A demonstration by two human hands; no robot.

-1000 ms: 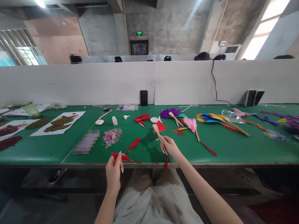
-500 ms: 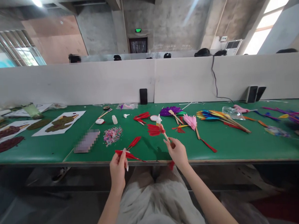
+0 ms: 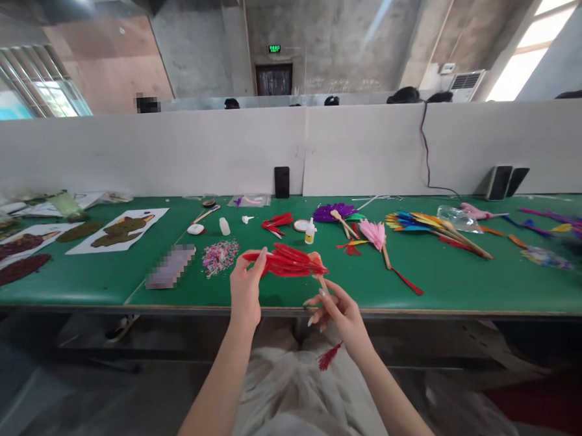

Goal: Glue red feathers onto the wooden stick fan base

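Note:
My right hand [image 3: 335, 312] grips the wooden stick of a red feather fan [image 3: 293, 263] above the table's front edge; a red tassel [image 3: 329, 356] hangs from it over my lap. My left hand [image 3: 246, 288] pinches a red feather [image 3: 254, 256] and lays it against the fan's left side. Both hands meet over the green table [image 3: 445, 288], just in front of me.
A pile of small coloured bits [image 3: 219, 253], a white glue bottle [image 3: 310, 231], loose red feathers [image 3: 276, 222], purple [image 3: 334, 212] and pink [image 3: 372, 232] feather fans and a multicoloured fan [image 3: 418, 223] lie behind. Leaf pictures on paper [image 3: 120, 228] lie left. A white partition [image 3: 170, 153] backs the table.
My left hand lifted the red feather from near the table edge up and right to the fan. My right hand tilted the fan leftward and drew it closer; the tassel now hangs lower.

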